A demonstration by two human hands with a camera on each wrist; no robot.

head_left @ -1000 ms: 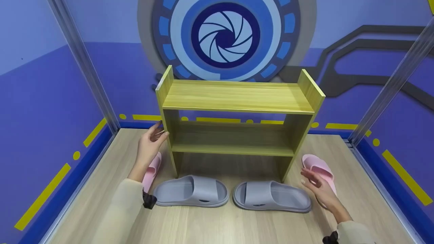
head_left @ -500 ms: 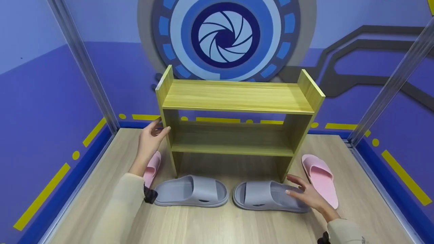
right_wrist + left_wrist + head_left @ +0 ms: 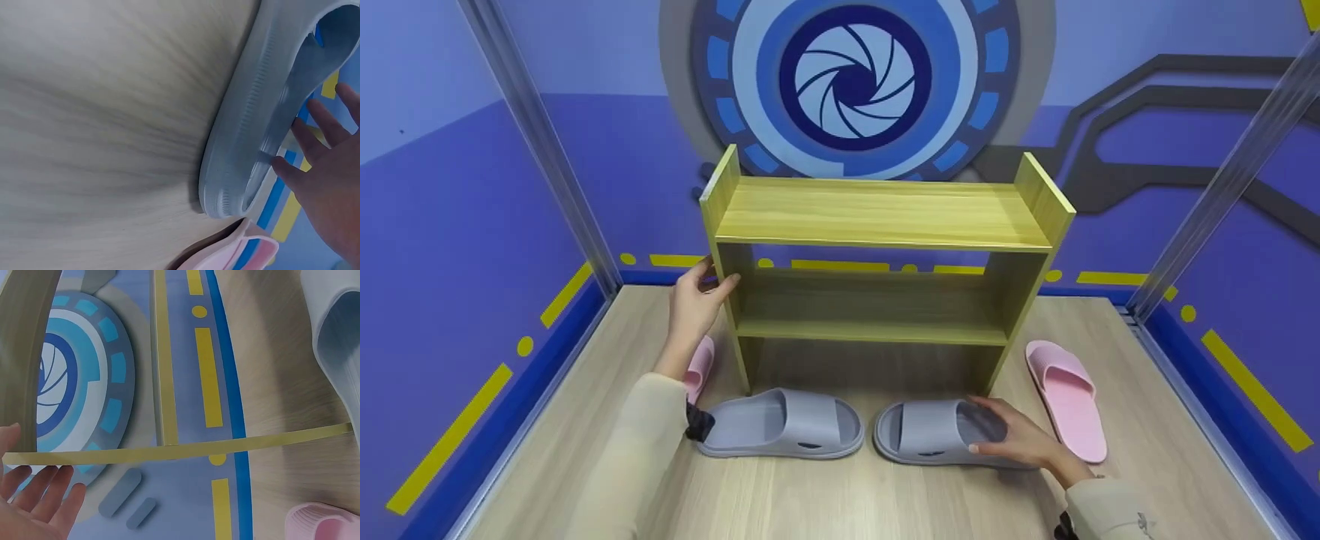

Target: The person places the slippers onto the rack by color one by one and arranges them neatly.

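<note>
A two-tier wooden shoe rack point(image 3: 885, 214) stands against the back wall. My left hand point(image 3: 694, 304) pinches its left side panel point(image 3: 129, 454), the thumb inside the front edge and the fingers outside. Two grey slippers lie toe to toe in front of the rack: the left slipper point(image 3: 814, 420) and the right slipper point(image 3: 926, 427). Over the open heel part of the right one hovers my right hand point(image 3: 1020, 439), fingers spread and thumb toward the near side. In the right wrist view those fingers point(image 3: 306, 140) reach along the grey slipper's opening, curled round nothing.
One pink slipper point(image 3: 1076, 412) lies right of the rack. Another pink slipper point(image 3: 701, 367) lies on the left, partly hidden behind my left forearm. Blue printed walls and metal corner posts point(image 3: 540, 150) enclose the wooden floor point(image 3: 780, 495).
My right hand has moved left from beside the right pink slipper to over the right grey slipper. My left hand has shifted slightly up and closed onto the rack's side panel.
</note>
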